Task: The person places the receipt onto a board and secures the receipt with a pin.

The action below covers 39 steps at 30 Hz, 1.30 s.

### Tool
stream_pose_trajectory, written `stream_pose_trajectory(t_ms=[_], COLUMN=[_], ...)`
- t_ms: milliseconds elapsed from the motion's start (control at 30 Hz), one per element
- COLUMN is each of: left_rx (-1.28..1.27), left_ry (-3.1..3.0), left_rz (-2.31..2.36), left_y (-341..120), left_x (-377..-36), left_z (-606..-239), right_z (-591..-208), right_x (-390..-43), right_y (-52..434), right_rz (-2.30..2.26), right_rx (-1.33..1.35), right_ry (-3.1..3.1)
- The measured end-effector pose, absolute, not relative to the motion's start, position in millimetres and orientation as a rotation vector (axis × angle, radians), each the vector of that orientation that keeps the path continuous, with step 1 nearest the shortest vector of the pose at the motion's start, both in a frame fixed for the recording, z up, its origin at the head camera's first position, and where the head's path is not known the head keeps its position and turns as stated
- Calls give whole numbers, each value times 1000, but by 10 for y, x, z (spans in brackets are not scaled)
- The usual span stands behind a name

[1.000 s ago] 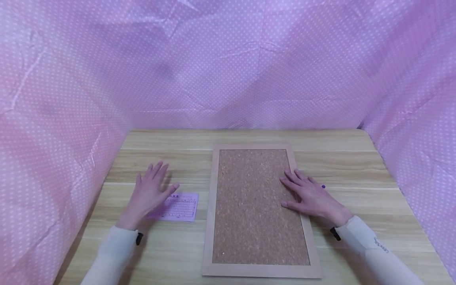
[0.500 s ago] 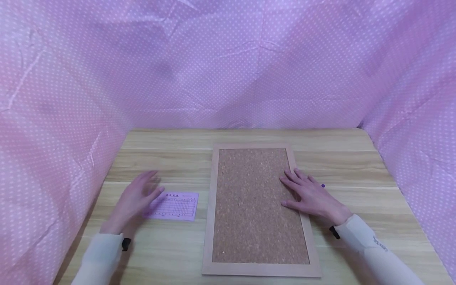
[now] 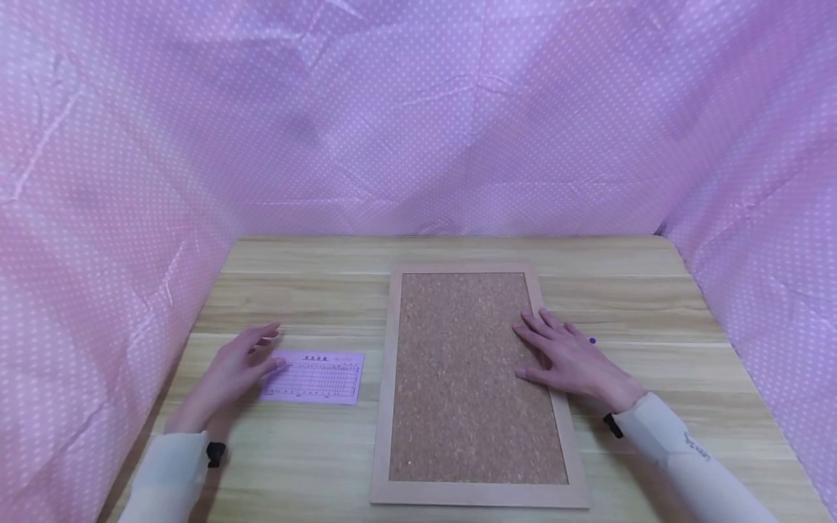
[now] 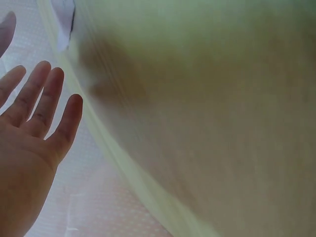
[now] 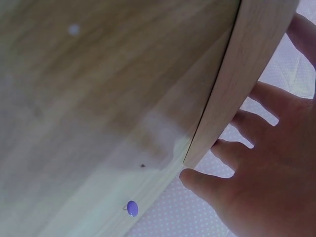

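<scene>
A cork board (image 3: pixel 474 378) in a pale wooden frame lies on the table in the head view. My right hand (image 3: pixel 575 367) rests over its right edge with fingers spread, the fingertips touching the cork or frame. The right wrist view shows this hand (image 5: pixel 269 148) along the side of the frame (image 5: pixel 247 64). To the board's left lies a pink printed form slip (image 3: pixel 317 378). My left hand (image 3: pixel 225 374) hovers at the slip's left edge, thumb over its corner, fingers loosely bent and holding nothing. In the left wrist view that hand (image 4: pixel 29 148) has its fingers apart.
A purple push pin (image 3: pixel 592 341) sits on the table (image 3: pixel 660 305) just beyond my right hand; the right wrist view also shows the pin (image 5: pixel 132 208). Pink dotted cloth (image 3: pixel 451 131) hangs around the table's back and sides.
My left hand has drawn back toward the lower left, uncovering more of the slip, and its fingers have bent a little. The right hand, board and slip have stayed put.
</scene>
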<state>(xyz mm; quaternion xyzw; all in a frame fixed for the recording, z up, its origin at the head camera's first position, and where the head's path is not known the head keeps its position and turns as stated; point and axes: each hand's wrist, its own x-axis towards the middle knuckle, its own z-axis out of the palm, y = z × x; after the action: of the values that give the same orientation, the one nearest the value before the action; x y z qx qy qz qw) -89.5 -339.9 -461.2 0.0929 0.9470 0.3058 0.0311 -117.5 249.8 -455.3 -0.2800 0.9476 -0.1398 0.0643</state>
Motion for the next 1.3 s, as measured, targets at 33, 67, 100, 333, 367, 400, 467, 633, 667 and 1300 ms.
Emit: stream_pose_trajectory(t_ms=[33,67,100,333,367,400,467,633,667,1300], left_rx=[285,283,280,243,236,236,246,256,249,176], left_ry=[2918,2918,2919,2884,2873,2864,2852,2831,2825,2811], left_rz=[942,943,943,933,925,916,900,880,878,946], left_y=[-3402,-3409,-3417,-3458,-3458,-3458,-3456,-3460,-3460,-3427], left_x=[-902,-903,-904,-898,-899,-902,-910,-928,-930,-930], left_z=[-4620,-4626,-4633,-4661,-4662,-4660,-4660,-4680,-4684,-4712], right_z=[-4553,-4554,-4557,-4567,-4566,-4566,-4568,-4582,-4585,-4591], right_x=[-1175,-1175,-1175,-1173,-1174,-1174,-1175,-1173,-1172,-1167], right_y=[2498,2500,2501,2508,2509,2509,2511,2512,2513,2511], right_rz=[-423,-425,-424,-423,-425,-426,-423,-413,-412,-416], right_rx=[-844,-841,-839,-837,-835,-836,-838,-858,-864,-865], right_ry=[2861,2859,2859,2857,2854,2853,2852,2866,2870,2873])
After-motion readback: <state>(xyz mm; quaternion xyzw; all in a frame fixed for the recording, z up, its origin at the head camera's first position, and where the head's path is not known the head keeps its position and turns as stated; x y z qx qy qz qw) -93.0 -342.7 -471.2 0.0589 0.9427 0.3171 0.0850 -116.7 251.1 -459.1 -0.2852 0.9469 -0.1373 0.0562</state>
